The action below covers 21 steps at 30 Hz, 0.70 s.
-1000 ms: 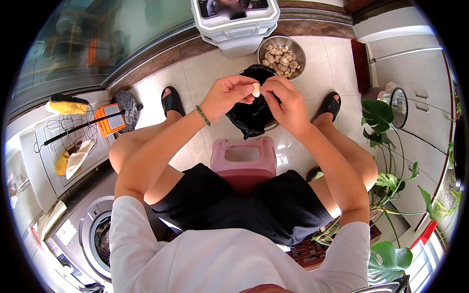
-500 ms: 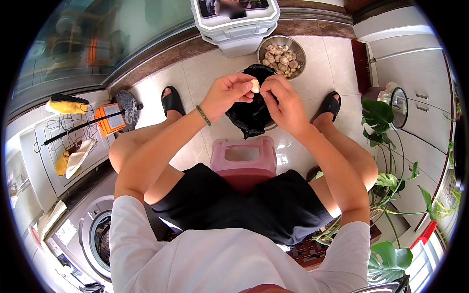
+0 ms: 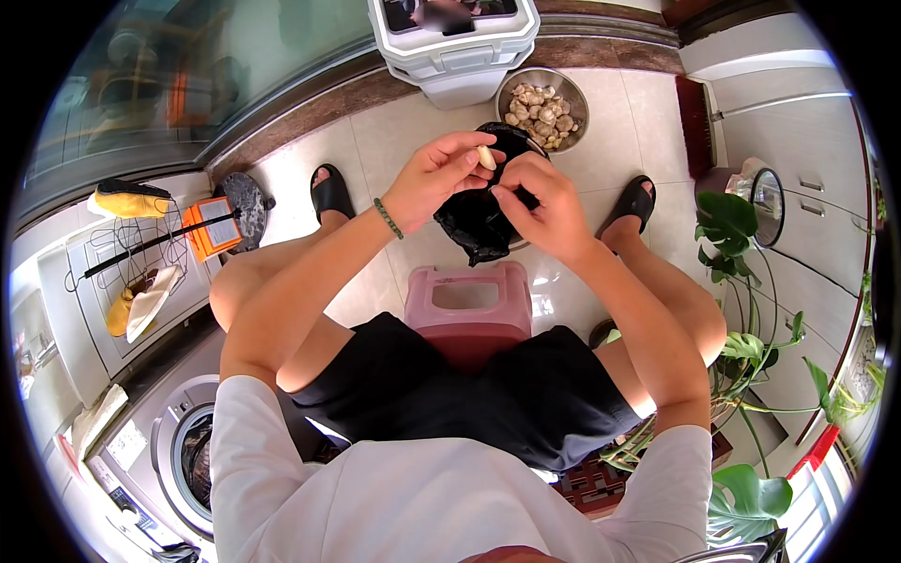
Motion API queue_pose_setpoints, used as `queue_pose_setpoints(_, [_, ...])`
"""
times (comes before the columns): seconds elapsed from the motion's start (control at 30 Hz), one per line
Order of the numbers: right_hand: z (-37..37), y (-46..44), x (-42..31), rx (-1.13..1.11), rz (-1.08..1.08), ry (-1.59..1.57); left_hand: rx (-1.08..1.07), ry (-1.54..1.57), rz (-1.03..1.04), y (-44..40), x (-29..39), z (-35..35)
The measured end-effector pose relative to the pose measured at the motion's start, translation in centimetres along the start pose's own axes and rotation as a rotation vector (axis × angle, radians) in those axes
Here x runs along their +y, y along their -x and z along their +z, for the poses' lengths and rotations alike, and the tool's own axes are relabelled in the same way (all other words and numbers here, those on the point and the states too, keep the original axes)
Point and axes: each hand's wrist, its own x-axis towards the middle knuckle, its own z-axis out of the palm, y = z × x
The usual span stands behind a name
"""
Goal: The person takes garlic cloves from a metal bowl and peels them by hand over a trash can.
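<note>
My left hand (image 3: 434,182) pinches a pale garlic clove (image 3: 485,158) between thumb and fingertips. Just to its right, my right hand (image 3: 544,203) has thumb and forefinger pressed together; whatever may be between them is too small to make out. A small gap separates it from the clove. Both hands are above a bin lined with a black plastic bag (image 3: 467,230). Beyond it on the floor, a metal bowl (image 3: 582,111) holds several garlic bulbs and cloves (image 3: 540,114).
A pink plastic stool (image 3: 469,324) stands between my legs. At the far side is a white lidded box (image 3: 457,66) with a phone (image 3: 450,13) on top. A washing machine (image 3: 178,441) is at lower left, and a leafy plant (image 3: 727,225) grows at right.
My right hand has drawn slightly down and away from the clove. In my left fingers the clove has tilted and shows more of its length.
</note>
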Motion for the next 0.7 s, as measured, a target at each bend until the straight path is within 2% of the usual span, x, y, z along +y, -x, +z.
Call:
queue_pose_setpoints(0.07, [0.27,-0.2,-0.25,0.125,0.024,-0.078,0.005,-0.004,-0.011,0.13,0.07,0.19])
queue_pose_setpoints(0.27, [0.85,-0.66,-0.3,0.269,0.034,-0.156,-0.005,-0.045,-0.028,0.15,-0.31,0.16])
queue_pose_setpoints(0.4, [0.88,-0.56,-0.26,0.219,0.07,-0.199,0.004,-0.047,-0.023,0.16,-0.44,0.36])
queue_pose_setpoints(0.57, [0.74,-0.43,0.42,0.137,0.004,-0.024,0.019,-0.046,-0.023,0.18,-0.11,0.51])
queue_pose_setpoints(0.7, [0.81,-0.52,0.37,0.154,-0.009,-0.017,0.041,-0.056,-0.03,0.21,0.12,0.74])
